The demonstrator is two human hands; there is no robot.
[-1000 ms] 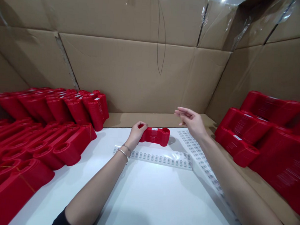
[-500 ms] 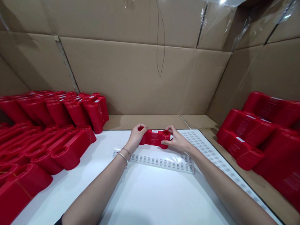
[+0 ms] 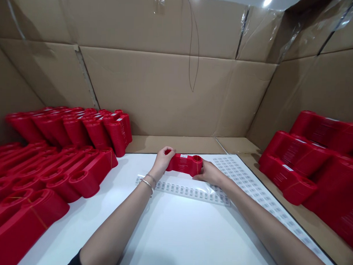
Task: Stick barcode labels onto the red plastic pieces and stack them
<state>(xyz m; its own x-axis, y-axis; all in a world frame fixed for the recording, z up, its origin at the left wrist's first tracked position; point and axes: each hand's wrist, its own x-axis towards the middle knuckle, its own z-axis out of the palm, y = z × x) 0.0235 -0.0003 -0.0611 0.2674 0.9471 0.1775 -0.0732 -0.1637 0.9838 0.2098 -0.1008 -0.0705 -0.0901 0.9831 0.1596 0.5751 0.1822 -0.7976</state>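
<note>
A red stack of paper sleeves point(image 3: 184, 163) with a small white label on top lies on the white table point(image 3: 173, 233) near its far edge. My left hand point(image 3: 162, 160) grips the stack's left end, fingers curled over it. My right hand point(image 3: 209, 174) holds the right end from below and beside, fingers wrapped round it. A clear strip of barcode labels point(image 3: 188, 190) lies just in front of the stack, under my wrists.
Many red stacks point(image 3: 56, 159) fill the left side in rows. More red stacks point(image 3: 308, 160) pile up on the right. A sheet of barcode labels point(image 3: 250, 181) runs along the table's right edge. Cardboard walls point(image 3: 172, 90) close in the back and sides.
My right hand came down from the air at the right and took hold of the stack's right end. The left hand kept its grip. The view shifted slightly.
</note>
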